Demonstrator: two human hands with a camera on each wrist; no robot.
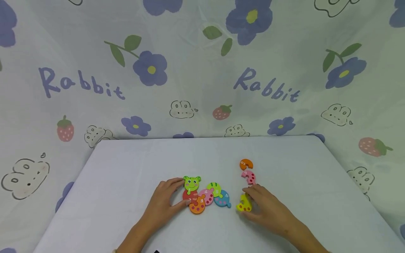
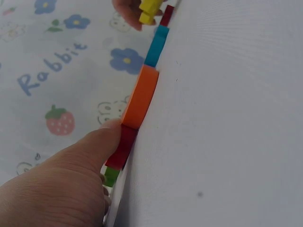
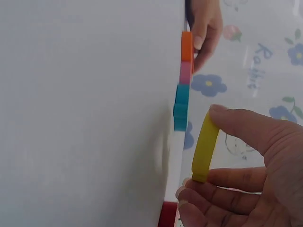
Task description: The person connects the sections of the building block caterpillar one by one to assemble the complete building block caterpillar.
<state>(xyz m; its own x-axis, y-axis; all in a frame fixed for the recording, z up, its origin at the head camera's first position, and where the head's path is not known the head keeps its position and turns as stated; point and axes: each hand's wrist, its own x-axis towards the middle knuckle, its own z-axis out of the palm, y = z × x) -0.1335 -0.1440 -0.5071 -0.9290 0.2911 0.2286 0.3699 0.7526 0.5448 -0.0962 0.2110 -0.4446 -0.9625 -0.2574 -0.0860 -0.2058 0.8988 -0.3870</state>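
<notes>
A caterpillar puzzle with a smiling green head piece [image 1: 191, 183] lies on the table, its joined round pieces running right through red [image 1: 188, 195], orange [image 1: 197, 206], pink [image 1: 206, 197], light green [image 1: 214, 189] and blue [image 1: 222, 199]. My left hand [image 1: 162, 201] holds its head end, thumb against the red piece and fingers by the green head. Just right of the blue piece, my right hand [image 1: 269, 212] pinches a yellow puzzle piece [image 3: 205, 146] between thumb and fingers, on edge and raised off the table in the right wrist view.
Beyond my right hand lie a loose pink piece [image 1: 249, 177] and an orange piece [image 1: 246, 164]. Low in the right wrist view a red piece [image 3: 168, 215] shows beside my fingers. The white table [image 1: 142, 158] ends against a patterned cloth [image 1: 202, 77].
</notes>
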